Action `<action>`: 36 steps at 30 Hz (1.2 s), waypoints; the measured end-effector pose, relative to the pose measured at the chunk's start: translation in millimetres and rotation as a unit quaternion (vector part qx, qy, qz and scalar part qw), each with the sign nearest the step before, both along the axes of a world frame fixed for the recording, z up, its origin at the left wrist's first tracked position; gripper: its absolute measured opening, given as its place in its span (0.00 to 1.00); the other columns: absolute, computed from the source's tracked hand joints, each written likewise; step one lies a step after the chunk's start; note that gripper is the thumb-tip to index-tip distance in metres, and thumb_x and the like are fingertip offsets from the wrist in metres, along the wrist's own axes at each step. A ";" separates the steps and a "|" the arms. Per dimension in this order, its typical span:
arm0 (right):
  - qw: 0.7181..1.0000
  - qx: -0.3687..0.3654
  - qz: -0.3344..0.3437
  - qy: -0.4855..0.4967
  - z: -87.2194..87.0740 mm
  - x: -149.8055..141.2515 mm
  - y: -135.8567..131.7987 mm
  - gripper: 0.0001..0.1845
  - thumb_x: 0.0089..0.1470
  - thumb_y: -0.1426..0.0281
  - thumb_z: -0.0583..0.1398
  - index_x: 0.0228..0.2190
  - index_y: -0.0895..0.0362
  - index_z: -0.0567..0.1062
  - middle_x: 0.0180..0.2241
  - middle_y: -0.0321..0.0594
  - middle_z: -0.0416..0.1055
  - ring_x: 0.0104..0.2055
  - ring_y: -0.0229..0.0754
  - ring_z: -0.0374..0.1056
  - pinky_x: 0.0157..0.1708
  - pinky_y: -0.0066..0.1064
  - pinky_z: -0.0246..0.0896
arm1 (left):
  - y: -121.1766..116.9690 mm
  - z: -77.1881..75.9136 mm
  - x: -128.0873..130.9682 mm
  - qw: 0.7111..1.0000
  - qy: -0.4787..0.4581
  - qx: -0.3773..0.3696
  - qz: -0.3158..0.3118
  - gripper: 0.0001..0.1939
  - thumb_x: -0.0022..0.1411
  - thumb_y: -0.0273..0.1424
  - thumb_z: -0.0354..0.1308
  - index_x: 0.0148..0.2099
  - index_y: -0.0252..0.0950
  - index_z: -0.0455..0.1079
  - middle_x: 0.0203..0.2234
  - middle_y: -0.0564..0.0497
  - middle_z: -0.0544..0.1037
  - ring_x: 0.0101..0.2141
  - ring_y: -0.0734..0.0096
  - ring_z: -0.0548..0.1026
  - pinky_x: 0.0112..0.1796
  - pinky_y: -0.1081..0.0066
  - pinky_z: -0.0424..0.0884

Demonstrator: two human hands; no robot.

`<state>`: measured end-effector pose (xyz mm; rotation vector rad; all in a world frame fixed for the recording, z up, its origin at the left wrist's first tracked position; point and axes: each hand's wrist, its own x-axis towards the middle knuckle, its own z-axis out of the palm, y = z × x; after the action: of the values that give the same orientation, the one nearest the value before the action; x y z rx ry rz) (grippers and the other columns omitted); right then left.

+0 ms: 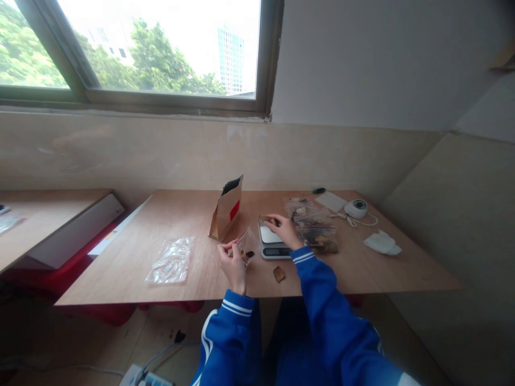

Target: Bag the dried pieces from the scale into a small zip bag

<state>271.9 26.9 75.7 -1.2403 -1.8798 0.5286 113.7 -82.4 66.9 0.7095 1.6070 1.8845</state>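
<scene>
My left hand (232,267) is closed on the edge of a small clear zip bag (248,241), with a few brown and dark pieces inside it. Over the silver plate of a digital kitchen scale (276,253), my right hand (286,231) has its fingers pinched on a thin brown dried slice (264,219); whether the slice touches the plate I cannot tell. Another brown dried slice (279,274) lies on the table in front of the scale. Behind my left hand stands an open kraft paper bag (226,215) with a red label.
Several filled zip bags (319,233) lie right of the scale. Flat clear plastic bags (171,261) rest at the left. Farther right are a white dome camera (355,208) with its cable, white paper (331,201), a crumpled tissue (382,243) and a dark green-handled tool (319,191).
</scene>
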 end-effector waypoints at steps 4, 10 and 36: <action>0.990 -0.047 0.128 -0.033 38.5 -20.5 -30.2 0.15 0.47 0.60 0.63 0.35 0.56 0.78 0.32 0.39 0.77 0.33 0.43 0.71 0.33 0.30 0.62 | -1.9 7.8 2.6 0.999 0.024 -0.019 0.007 0.06 0.57 0.34 0.53 0.32 0.37 0.61 0.35 0.47 0.77 0.30 0.68 0.77 0.29 0.71 0.70; 0.975 -0.058 0.135 -0.164 49.5 -55.7 -56.5 0.06 0.47 0.68 0.64 0.29 0.57 0.78 0.25 0.39 0.73 0.29 0.42 0.69 0.30 0.29 0.60 | -5.3 12.6 5.9 0.999 0.028 -0.017 0.008 0.06 0.57 0.34 0.52 0.34 0.37 0.62 0.39 0.46 0.76 0.32 0.68 0.76 0.32 0.69 0.70; 0.997 0.003 -0.076 -0.026 -19.6 23.9 8.2 0.09 0.50 0.76 0.56 0.32 0.58 0.76 0.36 0.46 0.74 0.41 0.47 0.68 0.47 0.41 0.61 | -7.1 -6.8 -2.8 0.993 -0.107 0.035 0.017 0.12 0.56 0.38 0.56 0.33 0.37 0.58 0.33 0.47 0.77 0.31 0.67 0.78 0.31 0.68 0.73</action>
<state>295.8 35.1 56.1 -1.3930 -1.8091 0.4131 110.9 -89.5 60.1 0.4918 1.4313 1.9764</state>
